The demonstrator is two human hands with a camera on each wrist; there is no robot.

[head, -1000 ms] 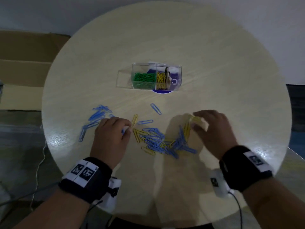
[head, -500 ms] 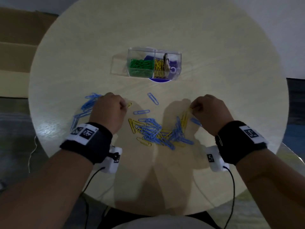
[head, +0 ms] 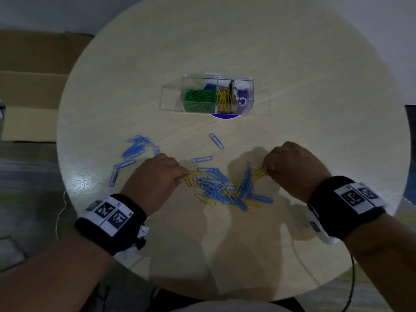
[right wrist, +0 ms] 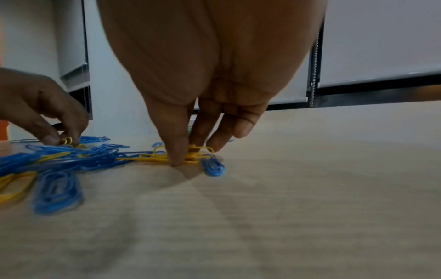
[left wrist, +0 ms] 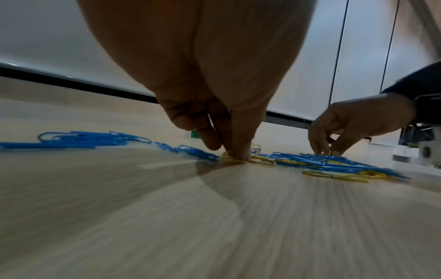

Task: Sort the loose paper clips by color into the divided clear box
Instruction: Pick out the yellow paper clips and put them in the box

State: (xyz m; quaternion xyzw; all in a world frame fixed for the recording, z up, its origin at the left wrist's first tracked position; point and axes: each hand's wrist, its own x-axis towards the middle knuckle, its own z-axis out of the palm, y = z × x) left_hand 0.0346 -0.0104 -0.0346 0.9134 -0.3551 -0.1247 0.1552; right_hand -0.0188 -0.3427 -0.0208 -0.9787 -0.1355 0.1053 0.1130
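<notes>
— Left hand (head: pixel 155 176): reaching in from the near left, knuckles up, wrist low over the table (head: pixel 225 41), fingertips (left wrist: pixel 241 151) pointing down at the left edge of the mixed pile (head: pixel 225 188).

— Gripping anything?

— Pinching a yellow clip (left wrist: pixel 230 159) between thumb and forefinger, right at the tabletop; other fingers curling in beside it.

— And the right hand (head: pixel 295 167)?

— Mirroring it from the near right, back of the hand up, thumb (right wrist: pixel 175 151) and first fingers pointing straight down, closing on a small bunch of yellow clips (right wrist: pixel 190 154) at the right edge of the pile. Bunch touching the table, just beside a single blue clip (right wrist: pixel 213 166).

— Both wrists wearing something?

— Black bands with printed square markers, a small white camera unit hanging under each.

— Where lying, the loose clips?

— Blue and yellow tangling together between the two hands; a separate blue heap (head: pixel 135 149) sitting left of the left hand; two stray blue clips (head: pixel 216 140) lying further out, toward the box.

— The box?

— Clear divided box (head: pixel 247 82) standing well beyond the pile, near the table's middle. Green clips (head: pixel 199 99) filling the left compartment, yellow ones (head: pixel 223 100) sitting in the next; something dark and upright standing by the divider, too small for telling.

— Beyond the table?

— Flattened cardboard (head: pixel 29 86) lying on the floor at left.
</notes>
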